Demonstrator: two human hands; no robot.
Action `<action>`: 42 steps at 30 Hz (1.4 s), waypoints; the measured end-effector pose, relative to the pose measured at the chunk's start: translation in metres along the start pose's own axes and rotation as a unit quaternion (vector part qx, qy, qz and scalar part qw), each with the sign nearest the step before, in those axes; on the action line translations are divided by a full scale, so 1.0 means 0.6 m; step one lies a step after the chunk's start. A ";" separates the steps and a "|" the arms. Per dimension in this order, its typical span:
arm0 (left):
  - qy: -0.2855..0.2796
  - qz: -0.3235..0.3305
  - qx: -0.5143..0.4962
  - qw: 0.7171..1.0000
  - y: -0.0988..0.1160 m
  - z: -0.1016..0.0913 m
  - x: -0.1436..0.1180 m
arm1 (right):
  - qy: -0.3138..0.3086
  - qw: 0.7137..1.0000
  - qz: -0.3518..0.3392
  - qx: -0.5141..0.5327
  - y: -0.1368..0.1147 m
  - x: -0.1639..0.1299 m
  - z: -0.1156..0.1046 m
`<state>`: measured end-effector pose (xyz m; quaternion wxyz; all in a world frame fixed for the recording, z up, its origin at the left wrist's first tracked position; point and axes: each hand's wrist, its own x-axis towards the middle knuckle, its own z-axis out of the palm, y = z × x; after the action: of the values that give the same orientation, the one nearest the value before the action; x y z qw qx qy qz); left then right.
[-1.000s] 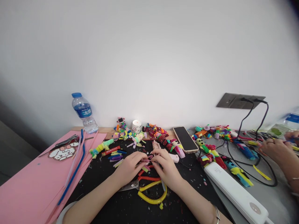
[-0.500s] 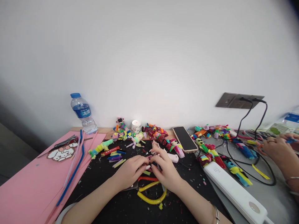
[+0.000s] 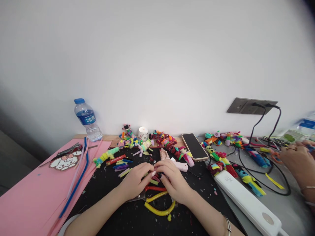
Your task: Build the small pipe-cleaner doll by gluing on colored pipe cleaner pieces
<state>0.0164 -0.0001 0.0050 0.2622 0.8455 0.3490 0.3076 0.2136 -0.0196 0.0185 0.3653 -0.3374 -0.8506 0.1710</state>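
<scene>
Two hands work at the middle of the black mat [image 3: 118,209]: the left hand [image 3: 136,179] and the right hand [image 3: 172,178], fingertips meeting over a small dark pipe-cleaner piece [image 3: 158,174]. Both hands pinch this piece between thumb and fingers; it is mostly hidden, showing only dark fuzz with a hint of pink. It sits just above a loose cluster of short pipe-cleaner offcuts, with one red pipe cleaner [image 3: 155,188] and one curved yellow pipe cleaner [image 3: 159,209] lying below the hands. One water bottle [image 3: 87,119] stands at the wall, one phone [image 3: 195,146] lies face up right of the finished figures, one white power strip [image 3: 248,203] runs along the right, and one small white jar [image 3: 143,133] sits at the back. Pink paper sheets [image 3: 29,196] lie at the left. Another person's hand [image 3: 294,160] works at the far right.

Compared with half a second ago, the right hand's fingers have curled lower and closer to the left hand, covering more of the piece.
</scene>
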 end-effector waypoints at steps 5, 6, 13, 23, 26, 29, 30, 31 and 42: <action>-0.001 -0.023 -0.004 1.000 0.002 -0.002 0.001 | 0.040 0.999 0.020 -0.007 0.005 -0.002 0.002; -0.002 -0.026 -0.006 1.000 0.001 -0.003 0.000 | 0.050 0.998 0.030 -0.012 0.007 -0.003 0.003; -0.008 -0.028 -0.018 0.999 0.001 -0.003 0.000 | 0.068 0.997 0.036 -0.025 0.013 -0.004 0.009; -0.006 -0.029 -0.044 0.999 -0.001 0.001 0.002 | 0.083 0.996 0.034 -0.007 0.013 -0.005 0.012; -0.001 -0.040 -0.059 0.997 -0.001 0.002 0.003 | 0.085 0.995 0.046 -0.012 0.015 -0.005 0.013; 0.011 -0.057 -0.070 0.996 0.001 0.000 0.005 | 0.075 0.996 0.050 -0.024 0.017 -0.005 0.013; 0.014 -0.063 -0.076 0.995 0.001 0.000 0.006 | 0.073 0.996 0.051 -0.025 0.017 -0.005 0.013; 0.015 -0.069 -0.083 0.994 0.002 -0.001 0.007 | 0.072 0.996 0.051 -0.025 0.016 -0.006 0.013; 0.002 -0.103 -0.161 0.982 0.008 -0.005 0.011 | 0.075 0.996 0.054 -0.010 0.012 -0.007 0.009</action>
<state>0.0199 0.0026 0.0125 0.4242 0.7511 0.3808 0.3330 0.2150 -0.0176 0.0092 0.4150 -0.3982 -0.8029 0.1565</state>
